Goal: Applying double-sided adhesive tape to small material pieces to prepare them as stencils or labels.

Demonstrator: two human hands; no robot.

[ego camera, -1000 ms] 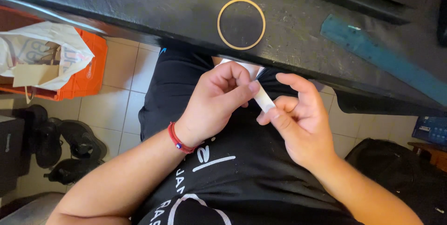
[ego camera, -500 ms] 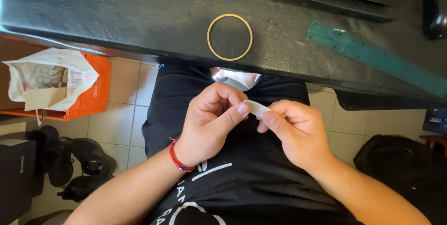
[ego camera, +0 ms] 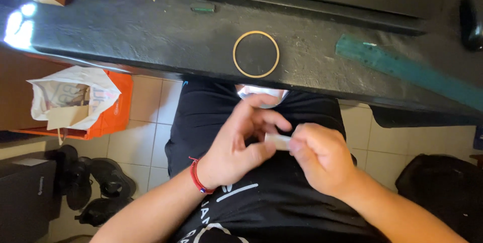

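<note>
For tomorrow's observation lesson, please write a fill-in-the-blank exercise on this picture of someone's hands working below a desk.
1. Both hands pinch a small white ____ between them.
2. The red bracelet sits on the ____ wrist.
3. The rubber band lying on the dark desk forms a ____.
4. The green ruler lies to the band's ____.

Missing words: strip; left; ring; right
</note>
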